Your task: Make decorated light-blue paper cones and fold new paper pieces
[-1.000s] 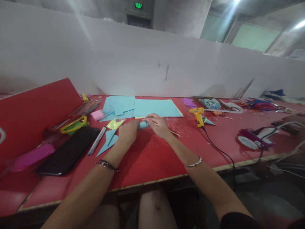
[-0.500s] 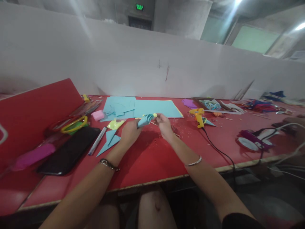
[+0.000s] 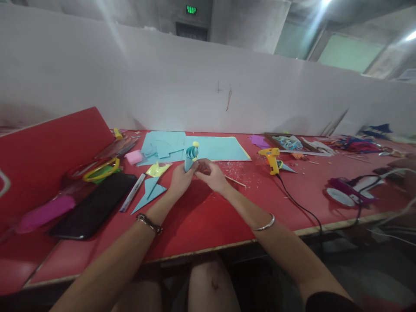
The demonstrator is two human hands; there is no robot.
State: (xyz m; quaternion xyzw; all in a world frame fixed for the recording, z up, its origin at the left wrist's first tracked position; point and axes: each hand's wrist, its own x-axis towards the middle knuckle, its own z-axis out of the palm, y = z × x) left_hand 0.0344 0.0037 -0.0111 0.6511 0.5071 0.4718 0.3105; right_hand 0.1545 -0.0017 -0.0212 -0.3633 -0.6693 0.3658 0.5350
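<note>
Nearest you: your bare knee (image 3: 208, 277) below the front edge of the red table (image 3: 208, 229). Dark bracelet (image 3: 148, 222) on your L wrist, silver bangle (image 3: 264, 223) on the R.

Your L hand (image 3: 180, 178) is wrapped round the lower part of a blue paper cone (image 3: 188, 164), held abt upright over the table, mid-front. Pleated folds up top, yellow ball (image 3: 195, 144) at the tip. Your R hand (image 3: 210, 176) has bent fingers close together at the cone's R side, near the L thumb; can't tell if they pinch anything.

L of your L hand: blue paper offcuts (image 3: 150, 197), then a white marker (image 3: 132, 193), then a black phone (image 3: 94, 206) lying at a slant. Yellow packet (image 3: 157, 169) just beyond the offcuts. Thin stick (image 3: 235, 181) lies R of your R hand, near small crumbs (image 3: 238, 171).

Further R: yellow glue gun (image 3: 271, 160), black cord (image 3: 299, 197) running over the table edge; small blue cone (image 3: 286, 167) just beside it. Pink block (image 3: 134, 157) sits L, near the blue sheets (image 3: 217, 148).

Back row: purple paper (image 3: 259, 141) next to a tray (image 3: 270, 141) of bits, white partition (image 3: 162, 82) behind. Green exit sign (image 3: 191, 9) up beyond it.
</note>
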